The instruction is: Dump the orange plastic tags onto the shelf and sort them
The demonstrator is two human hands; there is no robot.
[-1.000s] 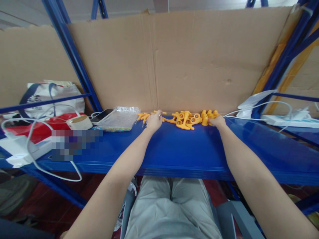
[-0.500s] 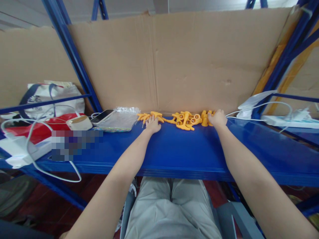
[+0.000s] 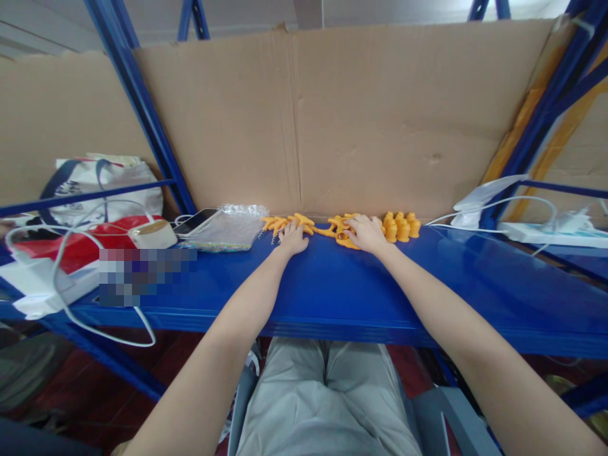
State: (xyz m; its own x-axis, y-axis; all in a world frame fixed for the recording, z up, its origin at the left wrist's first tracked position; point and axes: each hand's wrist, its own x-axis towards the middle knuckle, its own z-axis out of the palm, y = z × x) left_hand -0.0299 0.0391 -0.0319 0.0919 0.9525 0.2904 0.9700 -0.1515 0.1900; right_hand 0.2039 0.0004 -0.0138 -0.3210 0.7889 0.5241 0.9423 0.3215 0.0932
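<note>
My left hand [image 3: 293, 239] lies with its fingers spread at the near edge of several yellow-orange plastic pieces [image 3: 274, 224], which have short metal chains hanging from them. My right hand [image 3: 368, 234] is over a middle pile of yellow-orange branching plastic pieces [image 3: 337, 223], fingers stretched out onto it and covering much of it. Whether any piece is pinched under those fingers is hidden. Just right of that hand, several small yellow-orange knobbed pieces [image 3: 402, 228] stand upright in close rows.
Everything sits on a blue metal shelf [image 3: 323, 291] backed by a cardboard sheet [image 3: 370, 120]. Left are a clear plastic bag [image 3: 225, 229], a phone [image 3: 197, 221], a red bag [image 3: 114, 231], white cables and a tote bag [image 3: 109, 187]. A white power strip [image 3: 555, 233] lies right.
My right hand has moved left from the upright pieces to the middle pile, uncovering the upright group. My left hand has stayed nearly in place.
</note>
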